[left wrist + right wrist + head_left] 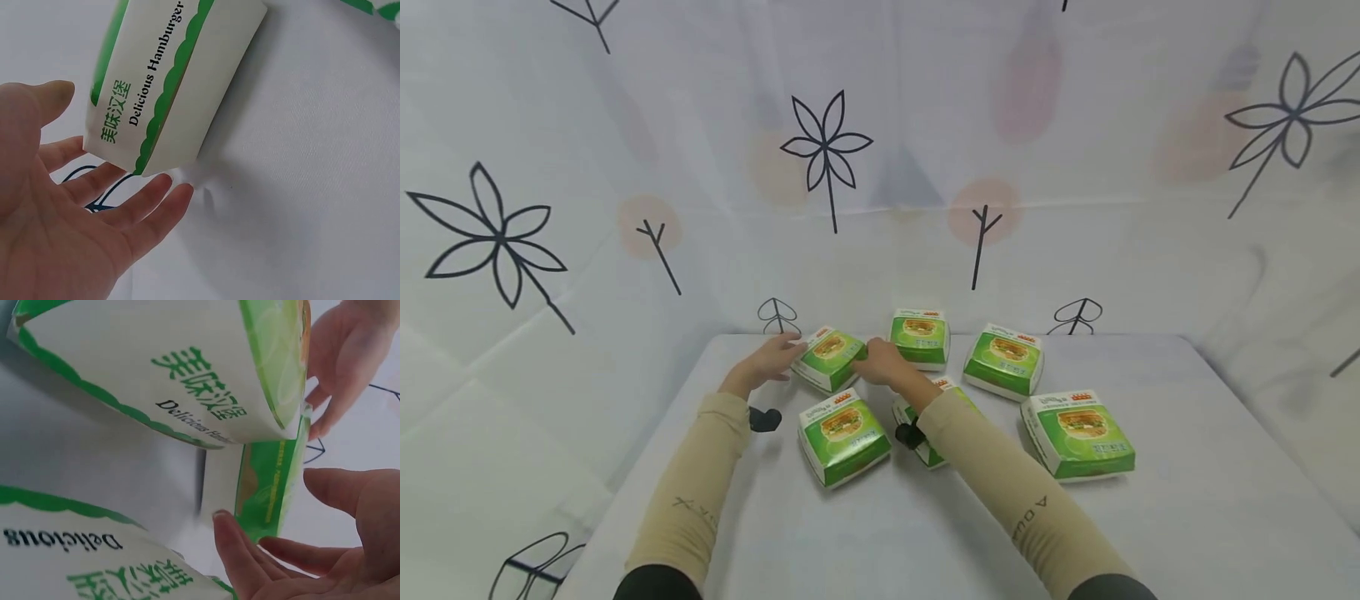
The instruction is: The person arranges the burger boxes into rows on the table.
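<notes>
A green and white hamburger box (829, 360) lies at the table's back left, between the two hands. My left hand (766, 365) is at its left side, and in the left wrist view the fingers of the left hand (75, 212) are spread loosely beside and under the box's end (156, 94). My right hand (883, 365) is at the box's right corner. In the right wrist view the right hand (331, 540) has its thumb apart and fingers extended against the green side of the box (262, 487). Neither hand visibly pinches it.
More hamburger boxes lie around: one in front (844, 435), one partly hidden under the right sleeve (957, 393), one at the back (921, 337), two on the right, the farther (1003, 360) and the nearer (1081, 433). A patterned white cloth (895, 167) hangs behind the white table (1187, 500).
</notes>
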Available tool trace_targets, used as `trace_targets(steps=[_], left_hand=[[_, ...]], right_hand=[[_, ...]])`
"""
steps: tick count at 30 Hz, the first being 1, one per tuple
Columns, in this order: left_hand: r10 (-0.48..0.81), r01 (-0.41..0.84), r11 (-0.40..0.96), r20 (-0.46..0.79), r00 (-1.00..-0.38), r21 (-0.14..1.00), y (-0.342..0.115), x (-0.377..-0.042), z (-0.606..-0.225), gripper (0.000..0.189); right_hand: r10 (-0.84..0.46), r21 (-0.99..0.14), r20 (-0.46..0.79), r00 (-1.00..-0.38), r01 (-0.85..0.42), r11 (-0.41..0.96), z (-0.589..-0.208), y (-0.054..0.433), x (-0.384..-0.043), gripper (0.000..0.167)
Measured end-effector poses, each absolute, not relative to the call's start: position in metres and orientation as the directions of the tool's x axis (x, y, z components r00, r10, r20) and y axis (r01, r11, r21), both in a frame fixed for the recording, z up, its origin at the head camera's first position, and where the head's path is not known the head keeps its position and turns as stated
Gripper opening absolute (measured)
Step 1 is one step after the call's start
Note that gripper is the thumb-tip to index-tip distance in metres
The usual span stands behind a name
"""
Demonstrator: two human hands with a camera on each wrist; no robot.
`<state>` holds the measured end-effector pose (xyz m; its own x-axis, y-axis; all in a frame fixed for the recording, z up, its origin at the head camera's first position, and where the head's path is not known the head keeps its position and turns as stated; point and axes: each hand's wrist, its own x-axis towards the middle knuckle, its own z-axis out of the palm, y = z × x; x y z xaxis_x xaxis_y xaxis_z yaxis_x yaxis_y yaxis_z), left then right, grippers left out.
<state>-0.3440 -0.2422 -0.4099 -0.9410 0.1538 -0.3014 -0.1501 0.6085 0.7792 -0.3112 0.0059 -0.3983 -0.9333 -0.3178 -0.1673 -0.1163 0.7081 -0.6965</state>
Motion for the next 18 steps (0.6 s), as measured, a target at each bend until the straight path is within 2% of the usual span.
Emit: trace_targets(steps=[8,16,18], left_hand=[[0.182,-0.135,0.579,-0.289,-0.94,0.804,-0.241,-0.344,-0.418,0.062],[0.116,-0.147,0.657,-0.292,-0.949,0.739,-0.234,-0.334,-0.419,0.066],[0.117,-0.145,0.671,-0.297,-0.948,0.727,-0.235,-0.332,-0.417,0.067]], right_hand=[[-0.303,-0.662,-0.15,-0.941,-0.132,0.738,-0.4,-0.003,-0.318,0.056],[-0.302,-0.613,-0.146,-0.942,-0.153,0.775,-0.404,-0.01,-0.33,0.043],[-0.298,-0.607,-0.142,-0.944,-0.155,0.779,-0.404,-0.01,-0.331,0.046]])
